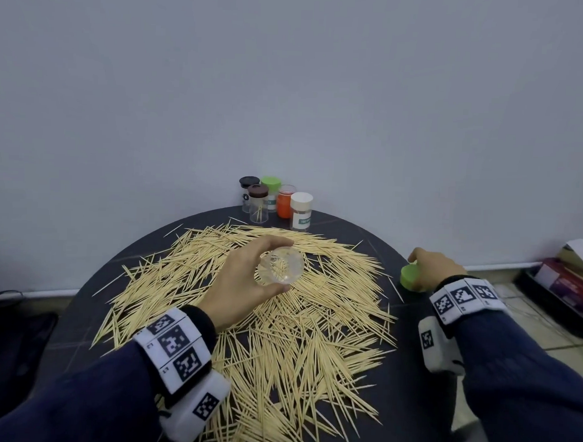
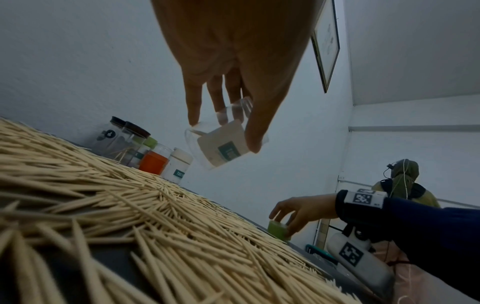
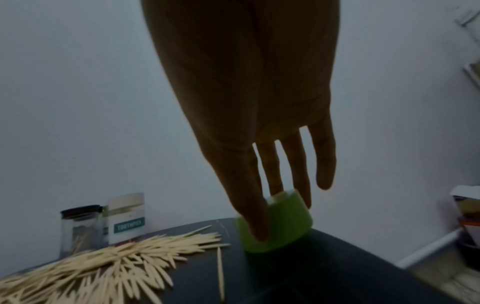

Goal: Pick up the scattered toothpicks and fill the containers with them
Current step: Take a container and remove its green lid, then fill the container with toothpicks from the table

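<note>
A dark bag (image 1: 12, 326) slumps on the floor at the far left, beside the round dark counter (image 1: 420, 374). Most of the counter top is buried under a loose heap of pale toothpicks (image 1: 279, 336). Above the middle of that heap the left hand (image 1: 245, 282) grips a clear open container (image 1: 280, 266), fingers and thumb curled round its wall, clear of the pile. From above I can see a few toothpicks inside it; the left wrist view shows a white label on its side. At the back edge, against the wall, stand five more containers (image 1: 274, 200), with black, brown, green, orange and white tops; the brown-topped one holds a few sticks. Further right, near the counter's edge, the right hand (image 1: 437, 269) pinches a green lid (image 1: 410, 276) that touches the counter, thumb on one side and fingers behind it. On the floor at the far right sits a tray of boxes (image 1: 558, 289).
</note>
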Demonstrator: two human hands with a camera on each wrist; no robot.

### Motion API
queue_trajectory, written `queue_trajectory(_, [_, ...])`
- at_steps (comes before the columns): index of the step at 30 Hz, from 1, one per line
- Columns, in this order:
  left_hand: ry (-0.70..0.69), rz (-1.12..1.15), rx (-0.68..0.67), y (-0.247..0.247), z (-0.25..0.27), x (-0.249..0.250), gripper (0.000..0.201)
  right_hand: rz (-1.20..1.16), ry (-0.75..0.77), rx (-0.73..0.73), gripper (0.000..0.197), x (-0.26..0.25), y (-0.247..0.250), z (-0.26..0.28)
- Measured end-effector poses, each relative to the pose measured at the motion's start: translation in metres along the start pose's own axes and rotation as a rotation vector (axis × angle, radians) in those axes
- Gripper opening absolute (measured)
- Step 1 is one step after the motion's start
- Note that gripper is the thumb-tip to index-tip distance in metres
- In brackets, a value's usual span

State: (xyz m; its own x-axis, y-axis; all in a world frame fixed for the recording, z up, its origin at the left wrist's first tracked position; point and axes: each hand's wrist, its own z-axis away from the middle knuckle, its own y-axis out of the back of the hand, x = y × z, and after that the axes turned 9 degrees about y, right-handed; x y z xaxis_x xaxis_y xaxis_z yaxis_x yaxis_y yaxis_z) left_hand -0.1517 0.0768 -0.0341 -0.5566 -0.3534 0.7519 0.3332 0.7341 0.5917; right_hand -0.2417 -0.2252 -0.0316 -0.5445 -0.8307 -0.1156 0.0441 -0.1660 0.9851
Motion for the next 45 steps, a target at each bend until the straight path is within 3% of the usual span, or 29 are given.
queue_trajectory(6, [0.006,0.015,0.001,0.002,0.001,-0.001,0.064,-0.047,0.055,-0.084,0.041,-0.003,-0.002,0.001])
queue_trajectory(12, [0.024,-0.002,-0.007,0.005,0.002,-0.002,0.062,-0.019,0.253,-0.009,0.051,-0.034,0.006,0.007])
queue_trajectory(15, [0.059,0.005,0.003,0.008,0.003,-0.004,0.061,-0.127,0.357,-0.128,0.053,-0.057,0.003,0.014])
queue_trajectory(18, [0.086,0.000,0.019,0.011,0.002,-0.006,0.065,-0.066,0.414,-0.254,0.065,-0.085,-0.007,0.017])
queue_trajectory(25, [0.149,-0.088,0.054,0.024,-0.001,-0.013,0.060,0.097,0.435,-0.261,0.076,-0.126,-0.019,0.015])
queue_trajectory(35, [0.220,-0.089,0.074,0.025,-0.002,-0.008,0.060,0.132,0.452,-0.244,0.032,-0.154,-0.018,0.013])
queue_trajectory(45, [0.330,-0.052,0.134,0.025,-0.004,-0.007,0.061,0.093,0.447,-0.242,0.033,-0.154,-0.020,0.009])
